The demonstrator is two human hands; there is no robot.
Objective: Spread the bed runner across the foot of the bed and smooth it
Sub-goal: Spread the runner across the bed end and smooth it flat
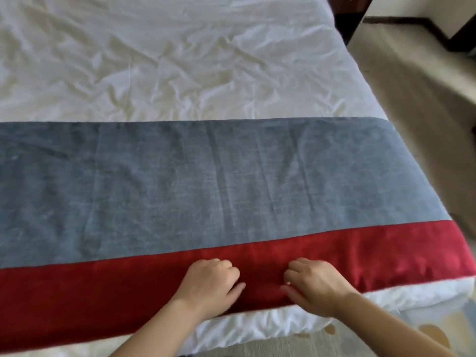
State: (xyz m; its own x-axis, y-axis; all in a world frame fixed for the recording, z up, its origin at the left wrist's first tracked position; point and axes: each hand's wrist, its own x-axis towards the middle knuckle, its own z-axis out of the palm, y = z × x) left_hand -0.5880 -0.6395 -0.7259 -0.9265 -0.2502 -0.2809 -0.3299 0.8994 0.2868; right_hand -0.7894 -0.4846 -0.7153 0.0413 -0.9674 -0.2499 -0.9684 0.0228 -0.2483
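Two hands work the red band (pixel 103 292) of the bed runner (pixel 206 176), lower centre of the frame.
The left hand (pixel 211 282) and right hand (pixel 313 282) sit close together, fingers curled and pinching the red cloth. The runner lies across the foot of the bed (pixel 154 60), faint creases in its blue part. Best to draw the cloth evenly outward, kept low. No writing shows.

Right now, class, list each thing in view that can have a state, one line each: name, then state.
runner: spread flat, faint creases in its blue part.
sheet: wrinkled, uncovered beyond the runner.
left grip: fingers curled, pinches the runner's red band.
right grip: fingers curled, pinches the red band beside the left grip.
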